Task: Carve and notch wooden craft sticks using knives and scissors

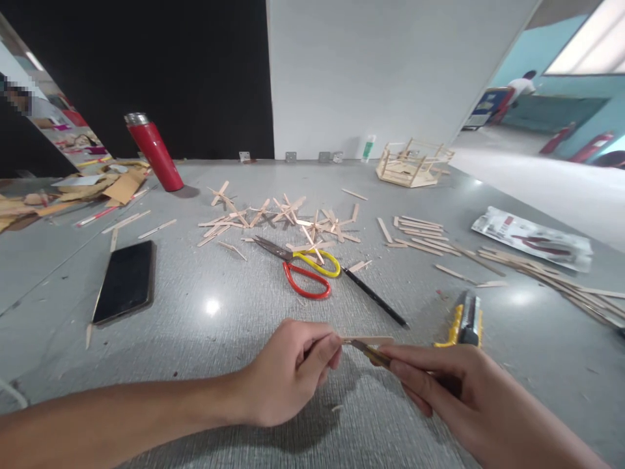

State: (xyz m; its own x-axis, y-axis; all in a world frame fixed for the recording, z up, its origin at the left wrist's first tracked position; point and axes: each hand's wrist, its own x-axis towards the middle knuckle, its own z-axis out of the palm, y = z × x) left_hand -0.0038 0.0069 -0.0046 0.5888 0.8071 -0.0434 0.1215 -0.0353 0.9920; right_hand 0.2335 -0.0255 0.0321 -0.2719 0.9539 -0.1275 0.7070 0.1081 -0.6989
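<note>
My left hand (300,371) is closed, pinching one end of a flat wooden craft stick (375,340) just above the table. My right hand (444,384) grips a small knife (368,352) with a dark blade and a brownish-yellow handle; its tip is at the stick, close to my left fingertips. Beyond my hands lie scissors (305,270) with one yellow and one red handle, their blades slightly apart. A black pencil-like rod (375,298) rests beside them. Near my right hand is a yellow and black box cutter (463,322).
Loose stick pieces (288,212) are scattered mid-table; longer sticks (551,277) lie right, near a white packet (534,238). A stick frame (413,166) and a small glue bottle (368,148) stand at the back. Left are a phone (125,281), red flask (155,153) and cardboard (124,187).
</note>
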